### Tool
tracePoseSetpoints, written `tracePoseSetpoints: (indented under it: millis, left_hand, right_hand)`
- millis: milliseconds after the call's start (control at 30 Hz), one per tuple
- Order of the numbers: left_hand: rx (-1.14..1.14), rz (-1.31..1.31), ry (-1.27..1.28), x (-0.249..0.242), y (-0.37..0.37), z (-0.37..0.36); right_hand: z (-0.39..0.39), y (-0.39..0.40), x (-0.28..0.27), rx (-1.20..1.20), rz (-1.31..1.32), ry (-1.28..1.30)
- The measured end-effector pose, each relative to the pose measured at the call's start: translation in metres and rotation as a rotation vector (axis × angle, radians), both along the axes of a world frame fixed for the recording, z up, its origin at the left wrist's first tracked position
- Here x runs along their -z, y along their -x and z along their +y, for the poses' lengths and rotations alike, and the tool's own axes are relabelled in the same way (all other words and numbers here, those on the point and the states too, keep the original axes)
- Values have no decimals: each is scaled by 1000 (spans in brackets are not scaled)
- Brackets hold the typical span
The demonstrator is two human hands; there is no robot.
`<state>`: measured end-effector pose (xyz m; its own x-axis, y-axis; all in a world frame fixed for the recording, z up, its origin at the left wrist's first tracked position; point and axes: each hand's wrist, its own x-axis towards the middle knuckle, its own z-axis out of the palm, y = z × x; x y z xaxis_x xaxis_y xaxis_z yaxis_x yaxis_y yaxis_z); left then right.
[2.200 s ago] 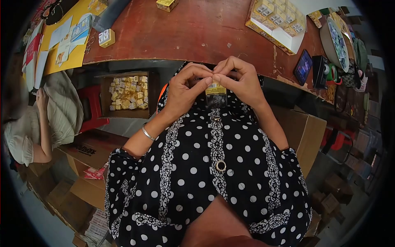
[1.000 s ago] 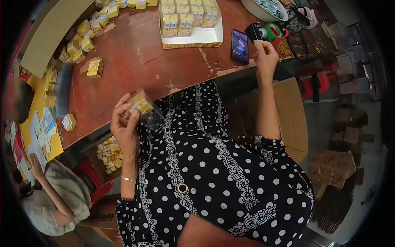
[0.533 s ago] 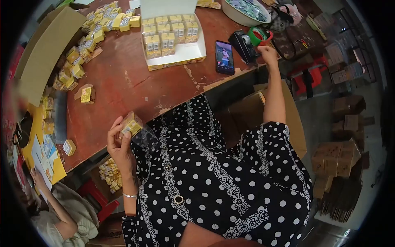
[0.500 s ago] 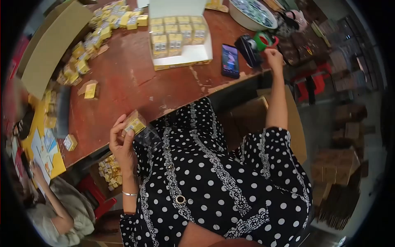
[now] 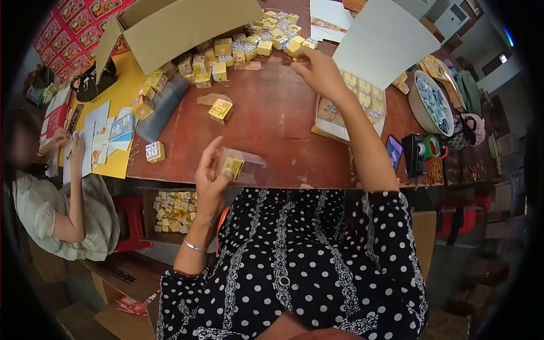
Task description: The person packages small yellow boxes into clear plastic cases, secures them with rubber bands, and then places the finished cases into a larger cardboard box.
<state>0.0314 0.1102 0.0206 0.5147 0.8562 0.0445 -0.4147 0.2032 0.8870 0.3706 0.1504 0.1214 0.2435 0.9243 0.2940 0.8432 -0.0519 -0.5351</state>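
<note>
My left hand is closed around a clear plastic packet with a small yellow box in it, above the table's near edge. My right hand is stretched over the far side of the table, thumb and fingers apart, at the edge of a heap of small yellow boxes. I see nothing held in it. Below its forearm stands an open white display carton with rows of packed boxes. A single yellow box lies left of centre, and another box sits near the left edge.
A large cardboard box stands at the back left. At the right are a phone, a tape dispenser and a basin of packets. A co-worker writes at the left. A carton of boxes sits below the table.
My right hand has moved from beside the tape dispenser across to the heap of yellow boxes. My view has turned left. My left hand still holds the packet.
</note>
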Motion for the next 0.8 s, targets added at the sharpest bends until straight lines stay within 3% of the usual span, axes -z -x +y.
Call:
tracePoseSetpoints:
  millis: [100, 267, 367, 433, 567, 633, 800]
  left_hand:
    - [-77, -48, 44, 13, 10, 13]
    - [-124, 16, 24, 20, 21, 23]
    - [-94, 230, -41, 15, 30, 26]
    - [-153, 470, -380, 12, 33, 31]
    - [-98, 651, -515, 6, 36, 33]
    - [-63, 673, -454, 1, 33, 32]
    - [-69, 773, -550, -8, 30, 28]
  right_hand:
    - [98, -26, 39, -64, -75, 54]
    - [182, -37, 82, 127, -273, 205]
    - [184, -30, 84, 125, -337, 255]
    - [178, -20, 82, 209, -386, 250]
    - [168, -27, 85, 259, -310, 357]
    - [164, -41, 91, 81, -341, 233]
    - [172, -53, 105, -73, -324, 84]
